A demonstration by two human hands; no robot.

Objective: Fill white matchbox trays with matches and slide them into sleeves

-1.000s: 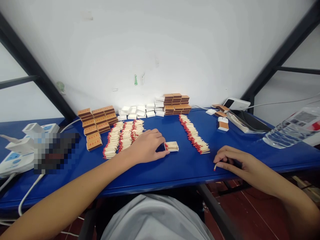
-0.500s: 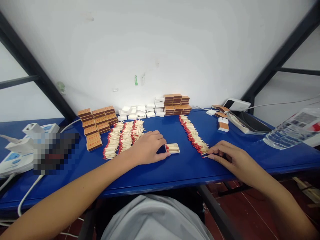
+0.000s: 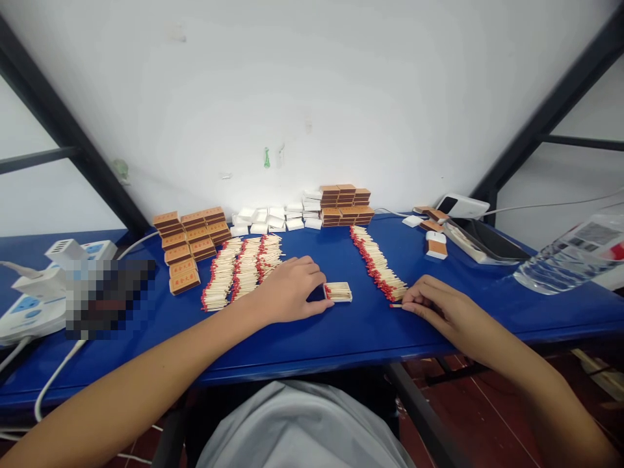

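While right fingers pinch, match lying crosswise, red head leftward

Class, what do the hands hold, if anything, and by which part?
Right hand: a match, by its plain end. Left hand: at the left end of the white tray; grip unclear.

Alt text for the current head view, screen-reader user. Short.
The right hand pinches a match beside the near end of a row of red-tipped matches on a blue table. The left hand rests by an open white tray of matches. Further match rows lie left, with stacked matchboxes and white box trays nearer the wall.
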